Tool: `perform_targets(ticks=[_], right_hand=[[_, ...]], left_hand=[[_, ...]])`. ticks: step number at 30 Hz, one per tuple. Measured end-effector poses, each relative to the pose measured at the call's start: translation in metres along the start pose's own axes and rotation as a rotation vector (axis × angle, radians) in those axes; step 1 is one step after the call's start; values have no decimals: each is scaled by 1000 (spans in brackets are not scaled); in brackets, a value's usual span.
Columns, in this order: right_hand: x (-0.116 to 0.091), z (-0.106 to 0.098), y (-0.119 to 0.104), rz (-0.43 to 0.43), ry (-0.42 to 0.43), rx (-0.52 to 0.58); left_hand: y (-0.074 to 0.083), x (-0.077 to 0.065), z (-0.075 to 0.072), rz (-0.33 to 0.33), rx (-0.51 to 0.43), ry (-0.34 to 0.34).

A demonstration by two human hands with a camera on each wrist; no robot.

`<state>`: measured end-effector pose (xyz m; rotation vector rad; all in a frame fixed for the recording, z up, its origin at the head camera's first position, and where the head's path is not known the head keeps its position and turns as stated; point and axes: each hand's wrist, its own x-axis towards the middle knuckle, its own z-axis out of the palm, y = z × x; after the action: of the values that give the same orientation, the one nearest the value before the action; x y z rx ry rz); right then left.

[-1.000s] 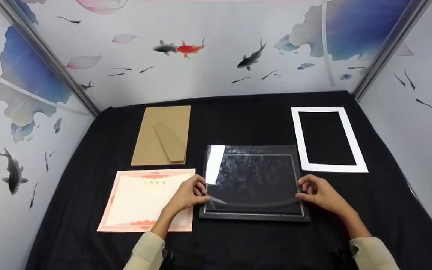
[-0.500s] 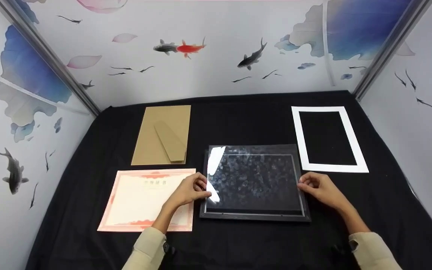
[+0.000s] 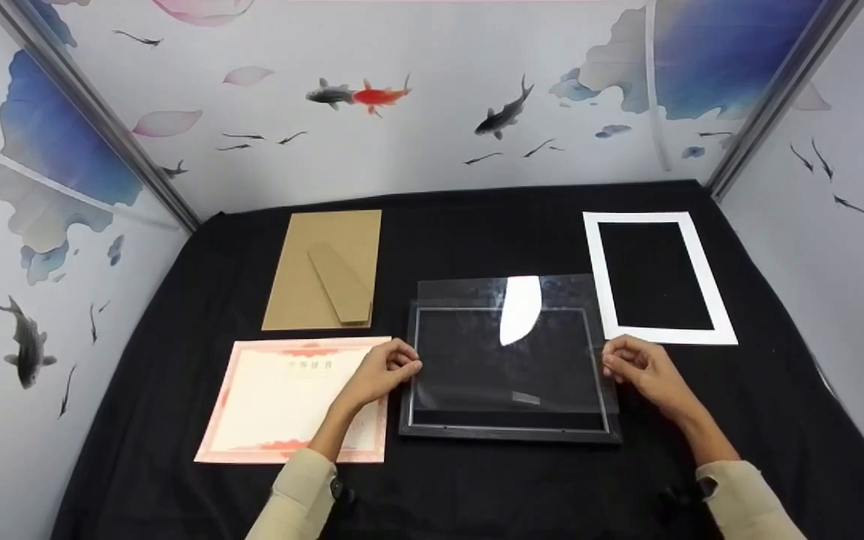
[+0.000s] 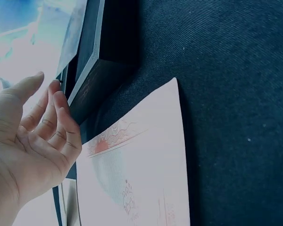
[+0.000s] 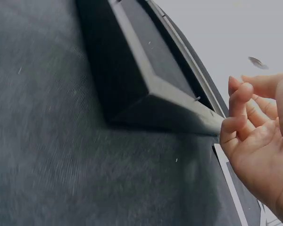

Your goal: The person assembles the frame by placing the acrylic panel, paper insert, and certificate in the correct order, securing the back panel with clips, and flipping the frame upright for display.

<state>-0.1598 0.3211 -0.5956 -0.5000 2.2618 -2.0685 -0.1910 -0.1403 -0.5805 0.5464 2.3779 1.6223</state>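
A clear, glossy sheet (image 3: 469, 345) hangs tilted over the black picture frame (image 3: 507, 433), its far edge past the frame's far side. Pinched at its left edge, it is held by my left hand (image 3: 381, 371); my right hand (image 3: 646, 373) pinches the right edge. In the left wrist view, the thumb and fingers of the left hand (image 4: 42, 136) meet the sheet's corner (image 4: 68, 42) beside the frame's dark side (image 4: 108, 70). The right wrist view has the right hand (image 5: 259, 127) with thumb and index tip together near the frame's corner (image 5: 151, 94); the sheet hardly shows there.
Under my left forearm lies a certificate with a red border (image 3: 282, 397). Behind it is a brown backing board (image 3: 289, 277) with a stand flap. A white mat (image 3: 704, 277) lies at the right. Printed walls enclose the black cloth (image 3: 477, 495) on three sides.
Both hands have risen and shifted slightly away from me, carrying the clear sheet toward the frame's far side. The bright reflection on it has moved from its left side to the middle.
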Motion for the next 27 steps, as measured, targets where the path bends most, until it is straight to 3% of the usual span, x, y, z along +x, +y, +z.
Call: perform_targets(ticks=[3, 5, 12, 21, 27], right_hand=[[2, 1, -3, -26, 4, 59], [4, 2, -3, -50, 0, 90], [6, 3, -2, -44, 31, 152], [8, 3, -1, -36, -55, 164], [12, -2, -8, 24, -121, 56]], left_hand=[[0, 5, -2, -24, -56, 5], [-11, 13, -3, -49, -103, 24], [-11, 34, -9, -102, -260, 143], [-13, 42, -7, -46, -352, 167], [-13, 38, -8, 13, -377, 177]])
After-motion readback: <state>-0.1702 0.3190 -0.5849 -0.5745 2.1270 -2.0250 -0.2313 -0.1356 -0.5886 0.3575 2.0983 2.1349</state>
